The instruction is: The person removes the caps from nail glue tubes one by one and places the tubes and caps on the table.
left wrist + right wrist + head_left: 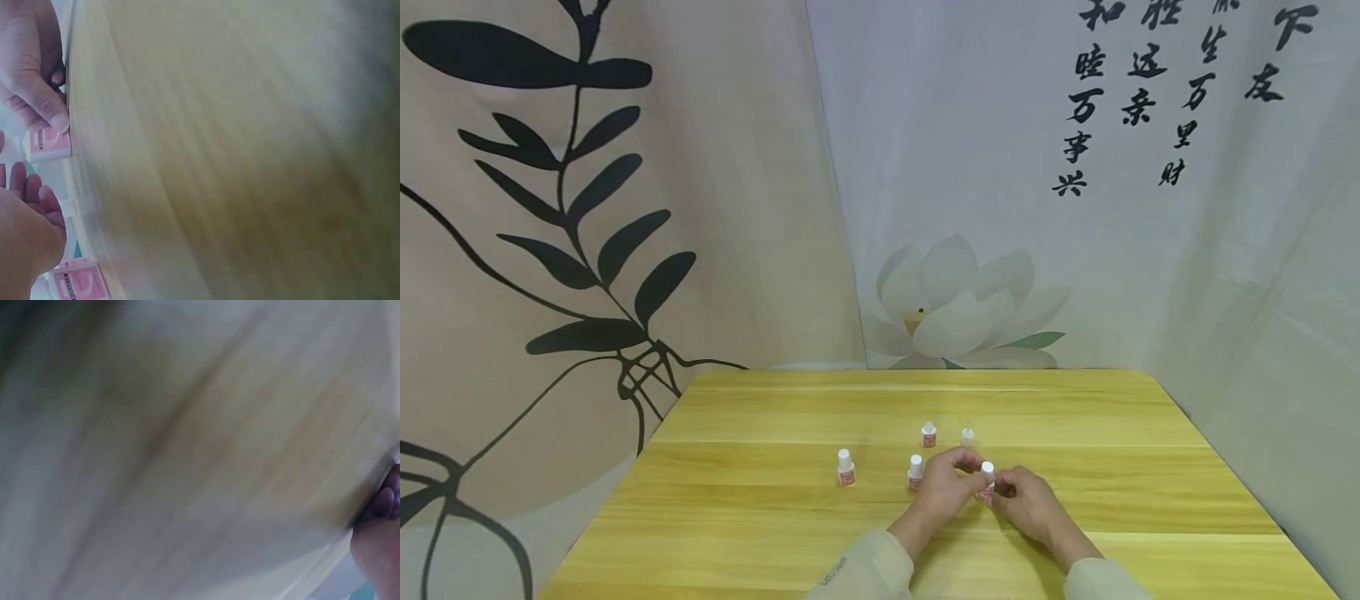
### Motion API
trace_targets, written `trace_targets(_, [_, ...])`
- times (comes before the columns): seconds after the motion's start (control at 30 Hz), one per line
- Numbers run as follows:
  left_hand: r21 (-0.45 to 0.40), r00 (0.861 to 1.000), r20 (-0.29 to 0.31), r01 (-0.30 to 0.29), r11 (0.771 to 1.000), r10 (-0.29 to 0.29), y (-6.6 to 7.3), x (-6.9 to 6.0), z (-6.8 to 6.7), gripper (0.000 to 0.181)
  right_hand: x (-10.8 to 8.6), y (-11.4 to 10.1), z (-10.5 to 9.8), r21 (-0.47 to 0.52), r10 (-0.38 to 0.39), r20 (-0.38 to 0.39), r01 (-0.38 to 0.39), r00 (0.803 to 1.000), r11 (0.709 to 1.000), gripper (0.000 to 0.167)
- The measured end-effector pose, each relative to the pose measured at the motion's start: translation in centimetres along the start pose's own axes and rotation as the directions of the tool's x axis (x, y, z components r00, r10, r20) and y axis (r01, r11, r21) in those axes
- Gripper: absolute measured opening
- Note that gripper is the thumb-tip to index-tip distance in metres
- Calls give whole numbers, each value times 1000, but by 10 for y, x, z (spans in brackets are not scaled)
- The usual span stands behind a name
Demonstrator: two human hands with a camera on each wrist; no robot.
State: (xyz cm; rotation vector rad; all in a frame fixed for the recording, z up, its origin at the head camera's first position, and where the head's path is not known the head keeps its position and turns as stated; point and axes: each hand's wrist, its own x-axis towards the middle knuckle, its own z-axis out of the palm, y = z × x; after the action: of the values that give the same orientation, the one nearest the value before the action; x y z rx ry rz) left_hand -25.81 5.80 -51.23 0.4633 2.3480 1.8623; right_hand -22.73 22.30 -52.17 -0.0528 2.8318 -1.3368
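A small white-capped bottle with a pink label [987, 481] stands between my two hands. The thumb and finger of my left hand [946, 485] hold it from the left, near its top. From the right, my right hand [1032, 502] pinches its lower part. In the left wrist view the right thumb lies on the label of this bottle [50, 142], close to the table surface. The left hand [31, 231] has its other fingers loosely bent beside it. Only the edge of the right hand [381, 531] enters the right wrist view.
Just left of my left hand stands a like bottle [915, 472], partly covered by it. Another bottle [928, 435] is behind, and one more [846, 467] is farther left. A white bottle top [967, 436] shows beyond my fingers. The wooden table [737, 517] meets a printed curtain [760, 208].
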Motion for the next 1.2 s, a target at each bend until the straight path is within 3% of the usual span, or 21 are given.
trace_targets(0.27, [-12, 1000, 7, 6, 1000, -6, 1, -2, -1, 16, 0, 0, -1, -7, -2, 0, 2, 1000, 1000, 9])
trace_targets(0.57, [14, 999, 6, -35, 999, 35, 2, -1, -2, 13, 0, -1, -2, -3, 8, 3, -8, 1000, 1000, 9])
trace_targets(1.0, [12, 1000, -2, 0, 1000, 0, 1, 0, 0, 14, 0, 1, -2, -2, -7, 6, 7, 1000, 1000, 6])
trace_targets(1.2, [10, 1000, 3, -19, 1000, 19, 1, -1, 0, 21, 0, 1, -3, -7, -10, 10, 10, 1000, 1000, 7])
